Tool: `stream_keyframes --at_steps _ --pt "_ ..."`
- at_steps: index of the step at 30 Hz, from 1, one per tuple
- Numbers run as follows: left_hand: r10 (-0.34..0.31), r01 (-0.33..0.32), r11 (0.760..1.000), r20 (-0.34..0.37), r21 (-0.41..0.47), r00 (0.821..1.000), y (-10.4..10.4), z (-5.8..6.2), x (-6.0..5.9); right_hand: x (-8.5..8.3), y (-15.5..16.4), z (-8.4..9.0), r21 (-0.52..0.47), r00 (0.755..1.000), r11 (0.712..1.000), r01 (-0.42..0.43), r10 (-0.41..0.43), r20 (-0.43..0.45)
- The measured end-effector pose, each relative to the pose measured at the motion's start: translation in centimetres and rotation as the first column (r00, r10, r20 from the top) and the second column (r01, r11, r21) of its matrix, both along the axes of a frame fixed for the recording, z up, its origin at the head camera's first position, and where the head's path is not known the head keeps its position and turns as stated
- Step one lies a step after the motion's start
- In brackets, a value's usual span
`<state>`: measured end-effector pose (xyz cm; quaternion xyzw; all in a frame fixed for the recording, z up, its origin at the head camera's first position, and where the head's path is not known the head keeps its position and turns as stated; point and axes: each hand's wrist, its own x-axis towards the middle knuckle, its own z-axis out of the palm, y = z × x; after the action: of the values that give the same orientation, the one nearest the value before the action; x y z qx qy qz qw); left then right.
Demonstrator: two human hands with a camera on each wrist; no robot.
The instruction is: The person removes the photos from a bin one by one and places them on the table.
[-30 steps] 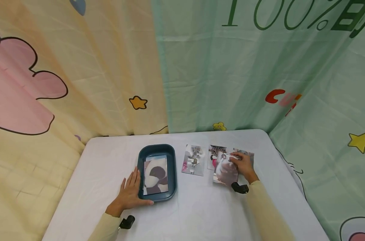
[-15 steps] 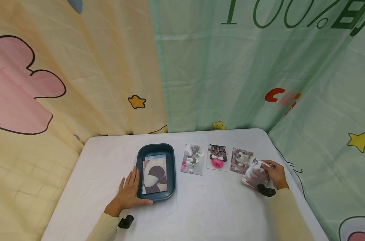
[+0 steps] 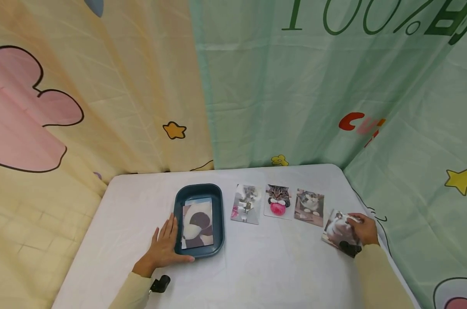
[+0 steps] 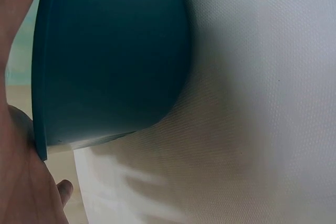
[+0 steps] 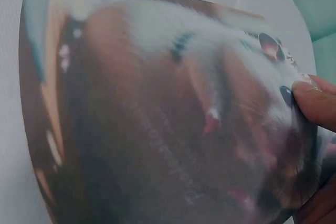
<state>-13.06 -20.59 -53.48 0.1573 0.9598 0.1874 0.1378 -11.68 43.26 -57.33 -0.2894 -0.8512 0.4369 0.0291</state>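
In the head view my left hand (image 3: 164, 245) rests along the left rim of a dark blue tray (image 3: 219, 214), fingers straight and thumb at its near corner. The left wrist view shows the tray's outer wall (image 4: 110, 51) against the palm. A photo card (image 3: 197, 225) with a brown and white picture lies in the tray, over another with a blue edge. At the right, my right hand (image 3: 366, 229) pinches a photo card of a white-faced animal (image 3: 338, 229) by its right edge. The right wrist view has the thumb (image 5: 317, 103) on the card's face.
Three photo cards lie in a row on the white table (image 3: 256, 266): a pale grey one (image 3: 246, 205), a cat with a pink ball (image 3: 278, 201), and a cat on brown (image 3: 309, 208). Printed curtains (image 3: 248, 107) hang behind the table and at both sides.
My right hand has carried the animal photo card rightward, from over the middle of the row to beyond its right end, uncovering the two cat cards. My left hand stays at the tray.
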Motion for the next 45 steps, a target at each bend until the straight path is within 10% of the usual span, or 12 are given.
stream_keyframes --at_steps 15,28,45 --pt "0.001 -0.001 1.000 -0.012 0.030 1.000 -0.1 0.0 0.4 -1.8 -4.4 2.1 0.187 0.987 0.979 0.076 -0.047 -0.153" --pt "0.002 -0.002 0.999 -0.017 0.036 1.000 -0.1 0.0 0.4 -6.6 -15.7 3.9 0.042 0.949 0.980 -0.196 0.201 -0.241" --pt "0.016 -0.016 1.000 -0.007 0.001 1.000 0.3 0.3 0.3 -10.4 -31.6 6.1 -0.062 0.779 0.810 -0.583 0.536 -0.325"
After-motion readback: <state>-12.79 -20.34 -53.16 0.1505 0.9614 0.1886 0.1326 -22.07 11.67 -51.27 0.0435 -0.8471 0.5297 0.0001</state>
